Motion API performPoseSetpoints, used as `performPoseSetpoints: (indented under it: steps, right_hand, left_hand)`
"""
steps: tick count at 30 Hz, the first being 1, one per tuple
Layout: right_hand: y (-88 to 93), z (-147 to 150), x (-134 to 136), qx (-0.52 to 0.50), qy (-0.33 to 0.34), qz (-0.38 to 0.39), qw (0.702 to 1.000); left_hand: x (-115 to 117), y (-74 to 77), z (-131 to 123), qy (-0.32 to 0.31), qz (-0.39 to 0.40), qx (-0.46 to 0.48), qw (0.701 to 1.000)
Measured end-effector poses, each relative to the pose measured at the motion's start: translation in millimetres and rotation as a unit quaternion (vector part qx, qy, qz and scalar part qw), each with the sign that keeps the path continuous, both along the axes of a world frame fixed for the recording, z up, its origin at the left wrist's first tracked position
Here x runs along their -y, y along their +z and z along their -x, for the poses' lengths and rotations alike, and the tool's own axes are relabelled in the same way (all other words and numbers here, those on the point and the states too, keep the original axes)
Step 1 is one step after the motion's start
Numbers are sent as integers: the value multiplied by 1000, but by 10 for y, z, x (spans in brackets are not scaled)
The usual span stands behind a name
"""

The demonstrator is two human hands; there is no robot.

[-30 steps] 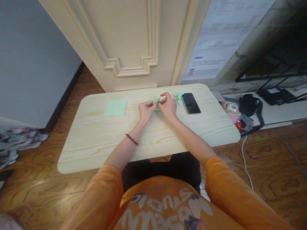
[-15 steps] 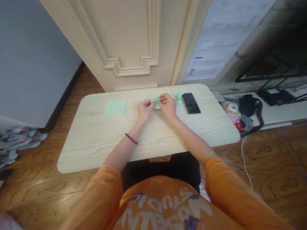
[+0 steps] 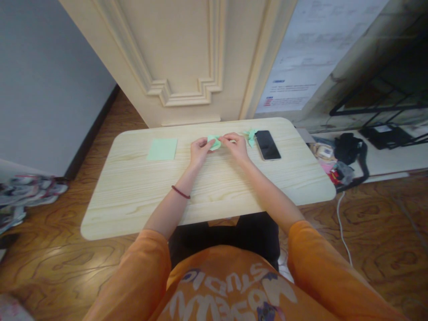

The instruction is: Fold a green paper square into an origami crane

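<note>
A small folded piece of light green paper point(image 3: 214, 142) is pinched between both my hands over the far middle of the pale wooden table point(image 3: 140, 191). My left hand point(image 3: 199, 150) grips its left side with fingers closed. From the right, my right hand point(image 3: 236, 146) holds the other side, also pinched. A finished green paper figure point(image 3: 250, 135) lies just right of my right hand. A flat square sheet of green paper point(image 3: 162, 149) rests to the left of my left hand.
A black phone point(image 3: 268, 145) lies face up beside the paper figure. A cream panelled door stands right behind the table. Bags, a black strap point(image 3: 349, 149) and a white cable point(image 3: 342, 223) lie on the wooden floor at right; shoes at left.
Both hands have shifted slightly farther along the table and lowered, still working the folded green paper between them. The other things on the table stay put.
</note>
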State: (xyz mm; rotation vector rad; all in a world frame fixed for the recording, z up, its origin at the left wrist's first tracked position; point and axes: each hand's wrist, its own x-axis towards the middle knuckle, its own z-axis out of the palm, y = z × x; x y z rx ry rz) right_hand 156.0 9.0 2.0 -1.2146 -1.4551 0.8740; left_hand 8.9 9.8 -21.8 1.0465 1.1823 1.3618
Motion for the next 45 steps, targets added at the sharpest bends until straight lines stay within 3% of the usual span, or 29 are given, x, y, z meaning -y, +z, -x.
performPoseSetpoints:
  steps: [4,8,14,28,45]
  right_hand:
    - [-33,-61,-59,-116,53,113,985]
    - [-46,-89,-54,-224,109,172,953]
    - [-30,-109,-35,-247,173,253,919]
    - [-30,-110,-42,-215,187,270,920]
    - [-25,-99,-42,-197,183,271,924]
  left_hand:
    - [-11,-20,52,-50,-3,1,999]
    - [-26,-39,82,-68,-5,-1,998]
    - [-25,-37,113,-88,-7,6,996]
    - [15,45,84,-82,18,-9,996]
    - [-39,-70,94,-60,-3,-37,998]
